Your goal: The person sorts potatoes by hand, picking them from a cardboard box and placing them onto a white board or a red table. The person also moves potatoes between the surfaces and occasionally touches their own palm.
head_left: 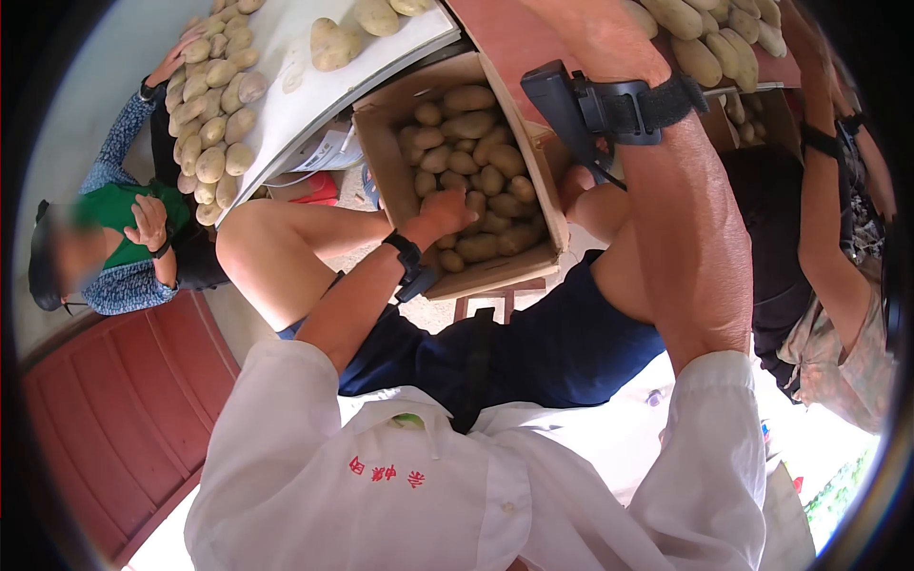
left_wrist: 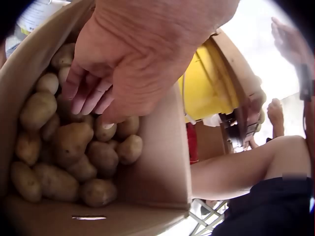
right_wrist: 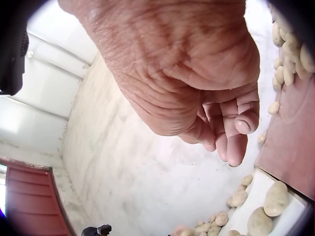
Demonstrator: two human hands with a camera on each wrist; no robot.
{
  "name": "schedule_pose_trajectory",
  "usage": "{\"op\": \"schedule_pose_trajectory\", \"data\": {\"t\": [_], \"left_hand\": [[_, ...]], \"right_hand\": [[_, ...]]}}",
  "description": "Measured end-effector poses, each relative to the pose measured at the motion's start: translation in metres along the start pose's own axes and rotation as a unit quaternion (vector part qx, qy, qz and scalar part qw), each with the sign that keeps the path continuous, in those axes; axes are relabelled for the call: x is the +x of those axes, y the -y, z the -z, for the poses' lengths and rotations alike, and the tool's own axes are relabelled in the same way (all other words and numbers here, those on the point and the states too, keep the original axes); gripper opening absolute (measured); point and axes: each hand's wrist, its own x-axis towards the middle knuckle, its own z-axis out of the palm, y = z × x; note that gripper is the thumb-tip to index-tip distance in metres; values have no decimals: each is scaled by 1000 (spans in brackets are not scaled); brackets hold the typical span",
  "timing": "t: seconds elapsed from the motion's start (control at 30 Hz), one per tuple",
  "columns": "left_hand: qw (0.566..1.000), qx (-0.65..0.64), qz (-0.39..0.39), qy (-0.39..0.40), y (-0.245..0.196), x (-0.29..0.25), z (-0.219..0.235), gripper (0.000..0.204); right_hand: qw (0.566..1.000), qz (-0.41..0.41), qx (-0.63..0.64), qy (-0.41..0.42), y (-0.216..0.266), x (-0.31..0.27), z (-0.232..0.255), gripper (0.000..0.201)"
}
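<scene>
Left hand (left_wrist: 123, 73) over potatoes (left_wrist: 74, 147) in box (left_wrist: 157, 167) (fingers loose).

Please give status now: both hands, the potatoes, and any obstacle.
Left hand open, fingers over potatoes in cardboard box. Right hand loosely curled, holding nothing, raised near the table. No obstacle seen.

potatoes (head_left: 476, 181) in box (head_left: 381, 162), left hand (head_left: 443, 211) above them

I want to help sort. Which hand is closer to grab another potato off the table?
Probably the right hand. It is raised by the potatoes on the table and holds nothing. The left hand is down in the cardboard box.
</scene>
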Motion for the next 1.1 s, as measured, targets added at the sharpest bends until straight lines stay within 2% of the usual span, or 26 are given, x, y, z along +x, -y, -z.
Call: {"op": "schedule_pose_trajectory", "data": {"t": [0.13,0.2,0.23,0.27,0.3,0.33,0.4,0.43,0.5,0.53,0.6,0.63,0.7,0.73,0.8,0.83,0.97,1.03,1.1], "left_hand": [[998,48,37,-15,-7,11,-30,48],[979,196,-40,22,-2,19,-40,51],[980,196,-40,22,-2,18,-47,51],[993,102,16,-58,-2,14,-56,52],[987,7,72,-142,-4,12,-59,53],[986,8,72,-152,-6,11,-59,53],[988,-32,103,-114,-11,10,-59,59],[986,-32,104,-127,-5,12,-60,59],[995,-29,45,-79,3,15,-58,57],[995,-28,46,-88,5,17,-57,57],[998,-34,41,-19,1,12,-49,61],[998,-33,44,-26,0,9,-45,61],[993,-112,39,-3,-11,-7,-26,69],[993,-112,42,-8,-11,-9,-23,69],[985,-163,-9,-55,-11,-13,-16,77],[985,-163,-7,-60,-18,-21,-3,77],[974,-210,28,-76,-53,-71,70,72],[966,-239,51,-80,-53,-92,94,68],[946,-293,14,-139,-41,-105,111,65]], "right_hand": [[1000,21,15,-7,-2,0,2,18],[999,38,26,-14,-6,1,1,18],[999,38,25,-13,-3,1,1,18],[1000,-14,1,14,0,1,1,18],[997,-62,-22,37,5,5,2,17],[998,-52,-22,33,5,6,1,17],[998,-58,9,15,3,2,-1,16],[999,-47,12,11,6,1,0,16],[999,-40,-11,9,16,-1,6,15],[998,-54,-9,23,24,-1,10,15],[997,-69,-11,28,19,3,6,15],[995,-90,-15,34,17,4,4,16],[995,-93,-10,36,18,7,2,16],[994,-101,-10,40,19,7,2,16],[991,-117,3,61,19,6,1,21],[987,-137,13,82,17,5,0,27],[989,-111,-12,92,5,7,-5,28],[989,-114,-1,94,5,6,-6,28],[991,-101,1,89,4,5,-7,28]]}}
